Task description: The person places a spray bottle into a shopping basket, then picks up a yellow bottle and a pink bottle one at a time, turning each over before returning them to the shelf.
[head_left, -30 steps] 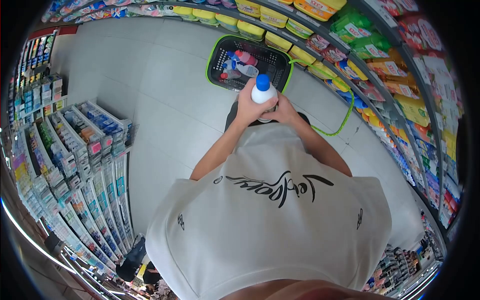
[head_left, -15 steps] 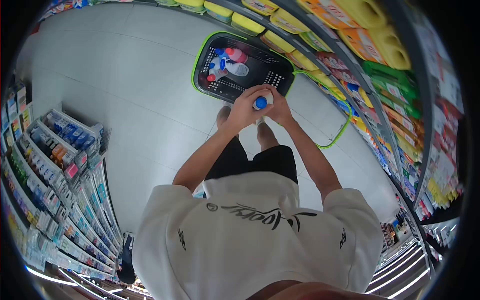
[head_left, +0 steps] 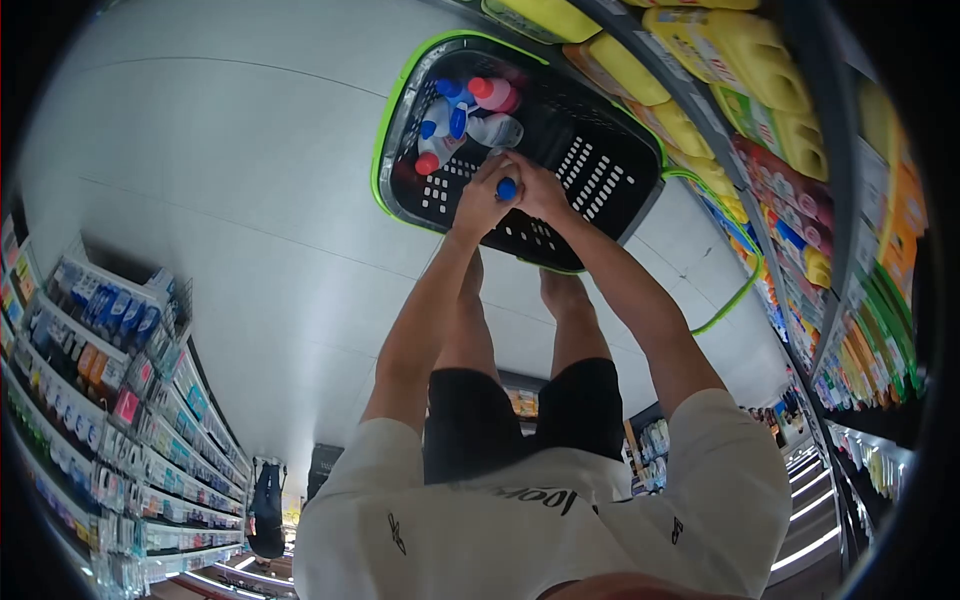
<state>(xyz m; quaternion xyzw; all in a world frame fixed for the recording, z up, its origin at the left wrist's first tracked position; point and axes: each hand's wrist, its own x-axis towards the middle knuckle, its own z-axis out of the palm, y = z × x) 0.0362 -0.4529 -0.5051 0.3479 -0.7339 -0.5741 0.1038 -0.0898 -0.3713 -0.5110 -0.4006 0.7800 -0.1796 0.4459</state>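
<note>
Blue-capped bottle (head_left: 507,188) clamped between two hands, low over the basket (head_left: 392,120), above the middle of its perforated black bottom. Left hand (head_left: 478,200) curled round one side, fingers wrapped tight. Right hand (head_left: 541,192) closed on the other side, pressed against the left around the neck. Only the cap showing between them, the rest of the bottle hidden. At the far end of the basket, loose bottles (head_left: 495,130) lying on their sides, with red caps (head_left: 481,87), blue caps (head_left: 452,92) and pale bodies. Green rim all round, green handle (head_left: 735,295) trailing off to the right over the grey floor (head_left: 200,200). Bare legs (head_left: 470,330) below the arms. Yellow jugs (head_left: 745,45) on the shelves at the right. Small packets racked on the shelf (head_left: 110,380) at the left, well apart.
</note>
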